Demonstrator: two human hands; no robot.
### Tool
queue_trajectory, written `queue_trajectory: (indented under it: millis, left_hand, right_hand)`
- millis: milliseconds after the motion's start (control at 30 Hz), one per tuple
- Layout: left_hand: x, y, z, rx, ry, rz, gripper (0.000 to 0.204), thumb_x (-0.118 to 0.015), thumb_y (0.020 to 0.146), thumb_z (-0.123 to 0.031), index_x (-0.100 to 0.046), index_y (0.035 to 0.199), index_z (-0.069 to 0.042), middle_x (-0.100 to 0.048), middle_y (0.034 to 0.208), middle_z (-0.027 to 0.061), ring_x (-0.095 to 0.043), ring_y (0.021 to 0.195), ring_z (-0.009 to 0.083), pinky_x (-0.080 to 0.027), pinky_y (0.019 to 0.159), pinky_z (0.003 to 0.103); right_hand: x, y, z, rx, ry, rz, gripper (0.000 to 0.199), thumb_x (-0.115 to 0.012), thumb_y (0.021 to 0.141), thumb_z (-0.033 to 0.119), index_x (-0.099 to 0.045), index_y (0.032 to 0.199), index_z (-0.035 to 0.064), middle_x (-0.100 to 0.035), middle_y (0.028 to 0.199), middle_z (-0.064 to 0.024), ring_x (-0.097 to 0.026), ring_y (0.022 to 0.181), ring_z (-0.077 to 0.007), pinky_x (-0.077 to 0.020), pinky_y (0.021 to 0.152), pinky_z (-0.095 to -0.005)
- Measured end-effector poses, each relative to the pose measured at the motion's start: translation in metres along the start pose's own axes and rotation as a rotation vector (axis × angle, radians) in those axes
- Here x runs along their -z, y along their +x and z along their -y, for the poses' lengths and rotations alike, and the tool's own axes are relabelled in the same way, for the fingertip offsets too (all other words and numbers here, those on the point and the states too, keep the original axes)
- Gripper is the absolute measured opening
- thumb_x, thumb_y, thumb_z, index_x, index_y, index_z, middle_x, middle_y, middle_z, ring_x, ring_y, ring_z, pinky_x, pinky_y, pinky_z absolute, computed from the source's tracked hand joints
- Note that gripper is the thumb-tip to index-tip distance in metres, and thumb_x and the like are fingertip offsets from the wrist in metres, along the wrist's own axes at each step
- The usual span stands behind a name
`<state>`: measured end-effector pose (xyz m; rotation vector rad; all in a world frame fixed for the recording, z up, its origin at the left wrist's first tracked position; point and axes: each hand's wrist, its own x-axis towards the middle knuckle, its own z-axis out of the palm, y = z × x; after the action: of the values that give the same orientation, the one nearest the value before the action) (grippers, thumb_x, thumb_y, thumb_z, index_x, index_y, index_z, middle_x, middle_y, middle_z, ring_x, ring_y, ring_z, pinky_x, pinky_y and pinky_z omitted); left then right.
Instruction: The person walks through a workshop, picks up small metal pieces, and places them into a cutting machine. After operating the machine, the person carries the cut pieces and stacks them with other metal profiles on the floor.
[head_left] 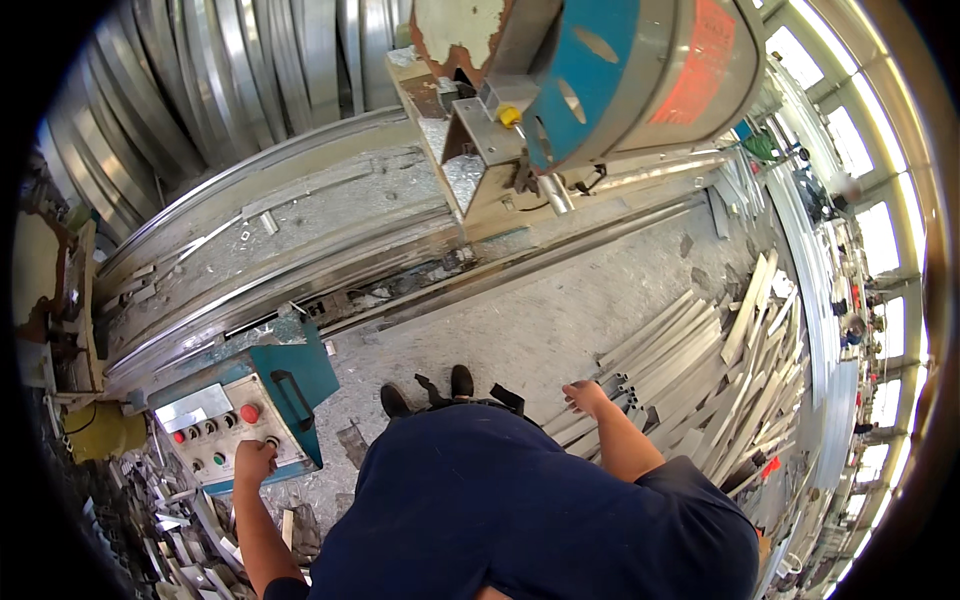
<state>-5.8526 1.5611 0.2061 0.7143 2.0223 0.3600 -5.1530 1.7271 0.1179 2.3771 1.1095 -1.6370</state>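
My left hand (254, 462) rests on the lower edge of a grey control panel (225, 425) with a red button, several small buttons and a teal side. Its fingers press at a knob near the panel's bottom right. My right hand (584, 397) hangs empty with fingers loosely apart, just above a pile of aluminium profiles (690, 380) lying on the floor. My dark blue shirt fills the lower middle, and my black shoes (430, 392) show beyond it.
A long cutting machine bed (300, 270) runs across the view, dusted with metal chips. A blue and grey saw head (620, 70) hangs above it. Metal offcuts (180, 530) litter the floor at lower left. Long profiles lean at upper left.
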Motion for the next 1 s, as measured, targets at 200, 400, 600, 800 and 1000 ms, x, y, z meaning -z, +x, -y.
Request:
queue_trajectory:
  millis: [200, 400, 600, 800, 1000]
  left_hand:
    - [0.002, -0.004, -0.007, 0.017, 0.016, 0.001, 0.029, -0.057, 0.083, -0.016, -0.062, 0.065, 0.006, -0.06, 0.052, 0.0119, -0.057, 0.043, 0.0182, -0.045, 0.043, 0.031]
    - [0.002, -0.003, -0.008, 0.014, 0.024, 0.001, 0.031, -0.059, 0.084, -0.018, -0.064, 0.066, 0.006, -0.059, 0.052, 0.0114, -0.057, 0.043, 0.0176, -0.045, 0.043, 0.031]
    - [0.001, -0.005, -0.004, 0.003, 0.04, -0.019, 0.032, -0.06, 0.084, -0.019, -0.064, 0.065, 0.006, -0.06, 0.051, 0.0114, -0.058, 0.043, 0.0174, -0.046, 0.044, 0.032]
    - [0.0, -0.003, -0.004, 0.009, 0.084, -0.028, 0.031, -0.06, 0.083, -0.019, -0.066, 0.066, 0.005, -0.061, 0.053, 0.012, -0.061, 0.045, 0.0182, -0.049, 0.048, 0.032]
    - [0.001, -0.009, -0.007, 0.004, 0.09, -0.039, 0.028, -0.059, 0.081, -0.018, -0.066, 0.067, 0.005, -0.063, 0.055, 0.0125, -0.062, 0.047, 0.0182, -0.051, 0.05, 0.032]
  right_hand:
    - [-0.002, 0.009, -0.002, 0.015, -0.021, 0.023, 0.038, -0.058, 0.091, 0.032, -0.064, 0.105, -0.0031, -0.067, 0.092, -0.0105, -0.064, 0.074, -0.0203, -0.0542, 0.064, -0.0336]
    - [-0.003, 0.01, -0.003, 0.018, 0.012, 0.027, 0.039, -0.058, 0.091, 0.031, -0.063, 0.108, -0.0039, -0.067, 0.093, -0.0116, -0.064, 0.075, -0.0214, -0.0545, 0.064, -0.0343]
    - [-0.004, 0.012, 0.001, 0.021, 0.024, 0.043, 0.039, -0.058, 0.091, 0.03, -0.061, 0.11, -0.0047, -0.067, 0.094, -0.0121, -0.064, 0.075, -0.0215, -0.0544, 0.064, -0.0346]
    - [-0.004, 0.014, -0.007, 0.04, 0.02, 0.062, 0.042, -0.058, 0.092, 0.031, -0.061, 0.11, -0.0064, -0.067, 0.095, -0.0128, -0.065, 0.074, -0.0214, -0.0545, 0.064, -0.0351]
    - [-0.005, 0.013, -0.003, 0.04, 0.02, 0.048, 0.042, -0.058, 0.092, 0.031, -0.061, 0.109, -0.0069, -0.067, 0.094, -0.0134, -0.064, 0.072, -0.0215, -0.0545, 0.064, -0.0354]
